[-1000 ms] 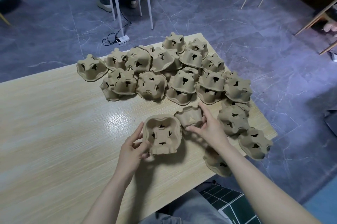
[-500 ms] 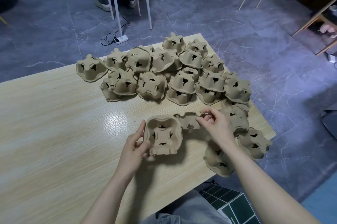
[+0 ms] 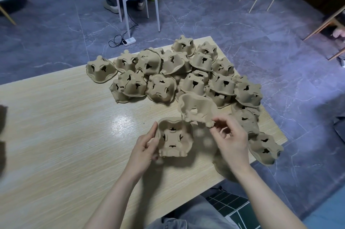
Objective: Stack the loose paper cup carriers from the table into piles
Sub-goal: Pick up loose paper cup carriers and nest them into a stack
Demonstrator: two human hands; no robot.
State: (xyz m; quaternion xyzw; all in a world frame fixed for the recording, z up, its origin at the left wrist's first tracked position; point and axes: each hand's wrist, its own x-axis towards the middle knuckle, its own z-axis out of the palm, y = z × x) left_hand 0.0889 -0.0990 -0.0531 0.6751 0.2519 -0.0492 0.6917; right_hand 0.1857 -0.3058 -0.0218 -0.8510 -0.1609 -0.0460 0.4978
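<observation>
Near the table's (image 3: 56,135) front edge, the left hand (image 3: 142,151) is gripping one carrier (image 3: 175,140), while the right hand (image 3: 230,139) is pinching a raised carrier (image 3: 197,110) beside the heap (image 3: 186,74).

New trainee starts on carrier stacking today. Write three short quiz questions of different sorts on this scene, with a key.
1. True or false: the right hand pinches a lifted carrier by its rim.
2. What does the left hand hold? A) a chair leg B) the open-side-up carrier C) nothing
3. Fill in: the loose carrier heap lies on the ___ side of the table.

Key: 1 true; 2 B; 3 far.
</observation>
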